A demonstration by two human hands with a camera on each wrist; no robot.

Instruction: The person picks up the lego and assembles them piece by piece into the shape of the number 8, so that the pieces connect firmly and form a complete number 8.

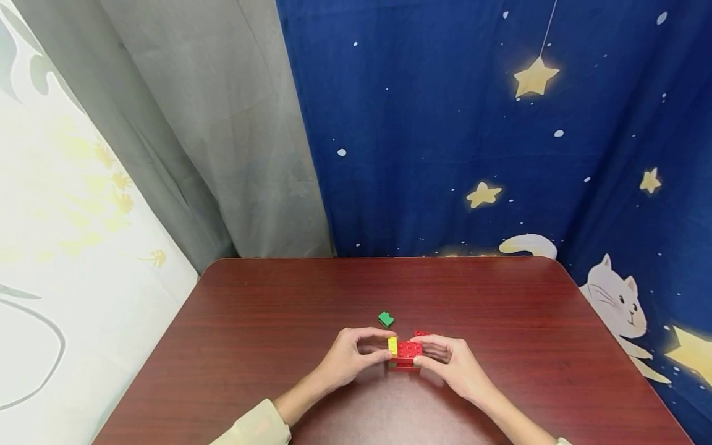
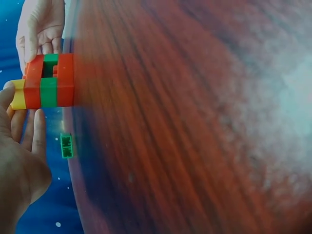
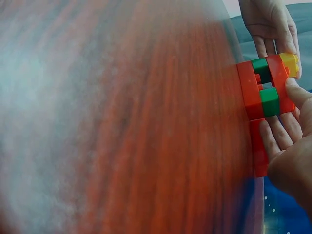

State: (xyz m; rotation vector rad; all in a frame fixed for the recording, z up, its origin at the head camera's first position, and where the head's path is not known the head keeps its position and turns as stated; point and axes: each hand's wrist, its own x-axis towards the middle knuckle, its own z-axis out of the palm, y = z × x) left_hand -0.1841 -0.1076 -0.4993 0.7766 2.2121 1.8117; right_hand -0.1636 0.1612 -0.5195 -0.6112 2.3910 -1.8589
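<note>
A small stack of toy building bricks stands near the middle of the table. It has a lower red brick (image 2: 66,83), a green brick (image 2: 48,92) at each end with a gap between, and an upper red brick (image 1: 410,351) with studs. On the upper brick's left end sits a yellow brick (image 1: 392,345). My left hand (image 1: 346,360) pinches the yellow brick between thumb and fingers, front and back. Gripping the upper red brick's right end is my right hand (image 1: 460,366), thumb on the near side, fingers behind.
A loose green brick (image 1: 385,319) lies beyond the stack, slightly left. Behind the right hand's fingers lies another red brick (image 3: 258,146), partly hidden in the head view. The dark red wooden table (image 1: 250,309) ends at curtains, grey (image 1: 222,123) and blue with stars (image 1: 417,123).
</note>
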